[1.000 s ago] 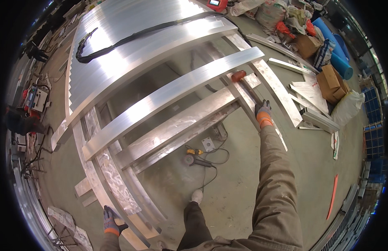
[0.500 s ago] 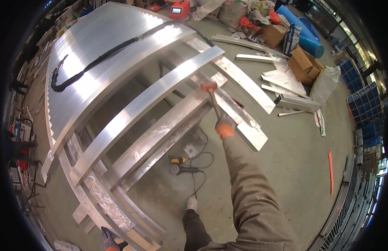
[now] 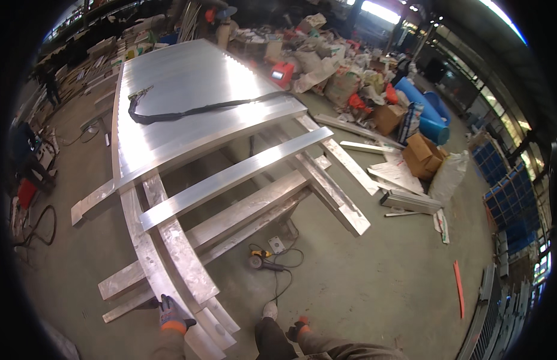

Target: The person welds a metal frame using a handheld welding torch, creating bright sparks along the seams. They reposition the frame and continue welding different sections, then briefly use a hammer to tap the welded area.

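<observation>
My left hand (image 3: pixel 172 313), in a grey glove with an orange cuff, rests on the near end of a long curved metal beam (image 3: pixel 147 255), fingers stretched along it and thumb apart. Low in the picture, close to my leg, my right hand (image 3: pixel 295 331) is closed in its dark glove. An orange-red hammer head (image 3: pixel 304 320) seems to show beside it; its handle is hidden. Ahead, a shiny flat crosspiece (image 3: pixel 236 177) lies over the frame's beams. Beyond it is a large silver metal panel (image 3: pixel 188 84) with a black cable (image 3: pixel 188 112) lying across it.
An angle grinder (image 3: pixel 261 263) with its cord lies on the floor beside the frame's legs. On the right are loose metal profiles (image 3: pixel 410 201), a cardboard box (image 3: pixel 422 156), a white sack (image 3: pixel 449 177) and a red strip (image 3: pixel 458 288). A red machine (image 3: pixel 282 73) stands behind the panel.
My right hand, which held the hammer out over the beams, has drawn back down toward my leg. The view has tilted up; my left hand stays on the beam's near end.
</observation>
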The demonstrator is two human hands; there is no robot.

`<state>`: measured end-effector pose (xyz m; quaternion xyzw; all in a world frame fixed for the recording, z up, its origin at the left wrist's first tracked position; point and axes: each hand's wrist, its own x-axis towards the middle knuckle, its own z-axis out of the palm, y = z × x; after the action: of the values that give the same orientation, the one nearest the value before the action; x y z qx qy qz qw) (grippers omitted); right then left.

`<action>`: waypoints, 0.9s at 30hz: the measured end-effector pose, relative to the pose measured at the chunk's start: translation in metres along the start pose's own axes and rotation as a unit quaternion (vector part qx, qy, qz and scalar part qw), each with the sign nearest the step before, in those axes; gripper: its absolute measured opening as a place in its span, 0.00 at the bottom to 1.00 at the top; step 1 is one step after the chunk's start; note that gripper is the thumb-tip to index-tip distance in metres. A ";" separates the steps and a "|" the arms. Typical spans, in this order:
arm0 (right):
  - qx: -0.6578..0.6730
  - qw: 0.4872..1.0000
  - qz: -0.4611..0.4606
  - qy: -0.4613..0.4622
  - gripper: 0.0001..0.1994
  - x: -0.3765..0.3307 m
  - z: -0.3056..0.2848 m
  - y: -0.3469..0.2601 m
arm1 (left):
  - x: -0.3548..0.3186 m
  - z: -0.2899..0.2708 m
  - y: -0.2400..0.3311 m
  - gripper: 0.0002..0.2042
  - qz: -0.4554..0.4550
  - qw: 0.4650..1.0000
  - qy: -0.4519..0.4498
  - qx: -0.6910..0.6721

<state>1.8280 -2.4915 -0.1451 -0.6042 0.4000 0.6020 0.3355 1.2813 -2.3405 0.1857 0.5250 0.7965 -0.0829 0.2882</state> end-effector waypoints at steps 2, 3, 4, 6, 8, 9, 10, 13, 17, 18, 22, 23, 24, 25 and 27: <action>0.133 0.978 -0.141 -0.078 0.22 -0.009 -0.028 0.000 | -0.005 0.000 0.001 0.78 0.028 1.000 0.000 -0.002; 0.202 0.951 -0.208 -0.108 0.26 -0.024 -0.047 0.004 | -0.009 0.001 -0.001 0.76 0.047 0.999 0.008 0.005; 0.266 0.918 -0.277 -0.103 0.31 -0.039 -0.058 0.016 | -0.015 0.002 -0.010 0.71 0.087 0.995 0.014 -0.053; 0.291 0.882 -0.323 -0.181 0.34 -0.098 -0.069 -0.003 | -0.031 0.012 -0.039 0.65 0.170 0.983 0.057 -0.039; 0.195 0.802 -0.416 -0.381 0.19 -0.179 -0.075 -0.007 | -0.049 0.023 -0.101 0.62 0.199 0.966 0.039 -0.162; 0.120 0.760 -0.513 -0.380 0.17 -0.221 -0.072 0.000 | -0.060 0.035 -0.137 0.60 0.206 0.961 0.037 -0.183; 0.087 0.719 -0.558 -0.406 0.16 -0.267 -0.068 0.009 | -0.074 0.049 -0.182 0.58 0.195 0.961 0.022 -0.196; 0.170 0.673 -0.481 -0.536 0.06 -0.380 -0.038 0.085 | -0.105 0.086 -0.334 0.55 0.199 0.946 -0.004 -0.256; 0.123 0.693 -0.551 -0.449 0.09 -0.495 0.008 0.201 | -0.161 0.140 -0.503 0.42 -0.087 0.976 -0.066 -0.187; 0.110 0.665 -0.584 -0.453 0.09 -0.520 0.021 0.220 | -0.165 0.141 -0.534 0.42 -0.140 0.967 -0.085 -0.197; 0.106 0.645 -0.711 -0.258 0.12 -0.576 0.092 0.283 | -0.173 0.128 -0.609 0.41 -0.206 0.941 -0.075 -0.257; 0.118 0.634 -0.716 -0.268 0.12 -0.579 0.110 0.299 | -0.174 0.122 -0.618 0.41 -0.208 0.937 -0.069 -0.271; 0.129 0.638 -0.702 -0.288 0.11 -0.577 0.133 0.314 | -0.174 0.117 -0.626 0.41 -0.208 0.934 -0.061 -0.284; 0.142 0.642 -0.688 -0.308 0.11 -0.570 0.161 0.333 | -0.175 0.111 -0.633 0.40 -0.207 0.930 -0.054 -0.298; 0.148 0.668 -0.646 -0.337 0.10 -0.551 0.215 0.372 | -0.172 0.098 -0.644 0.40 -0.202 0.926 -0.041 -0.317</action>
<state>1.4236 -2.4262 0.4209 -0.4096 -0.1472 0.3299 0.8377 0.7966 -2.7987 0.0896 0.2302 0.8579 0.0959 0.4492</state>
